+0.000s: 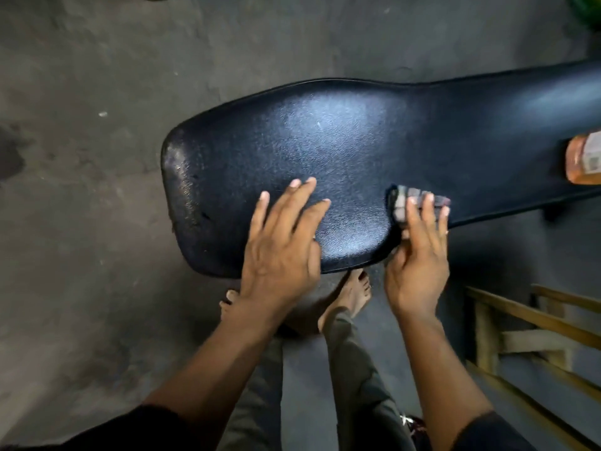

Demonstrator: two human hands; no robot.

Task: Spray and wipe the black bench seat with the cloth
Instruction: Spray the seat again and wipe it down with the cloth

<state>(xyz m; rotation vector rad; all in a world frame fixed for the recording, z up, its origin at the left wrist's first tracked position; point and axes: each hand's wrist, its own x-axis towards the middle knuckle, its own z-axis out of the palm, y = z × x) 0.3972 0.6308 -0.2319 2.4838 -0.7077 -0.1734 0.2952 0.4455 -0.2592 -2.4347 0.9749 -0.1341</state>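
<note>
The black bench seat (357, 151) stretches from the centre to the upper right, its textured vinyl shining with a damp sheen. My left hand (283, 245) lies flat on the seat's near edge, fingers spread, holding nothing. My right hand (418, 265) presses a folded checked cloth (403, 201) against the seat's near edge, fingers over the cloth. An orange spray bottle (583, 161) lies on the seat at the far right, cut off by the frame.
Grey concrete floor (97, 222) surrounds the seat. My bare feet (351, 294) stand just under the seat's near edge. A wooden frame (520, 340) stands at the lower right. Something green (588, 11) shows in the top right corner.
</note>
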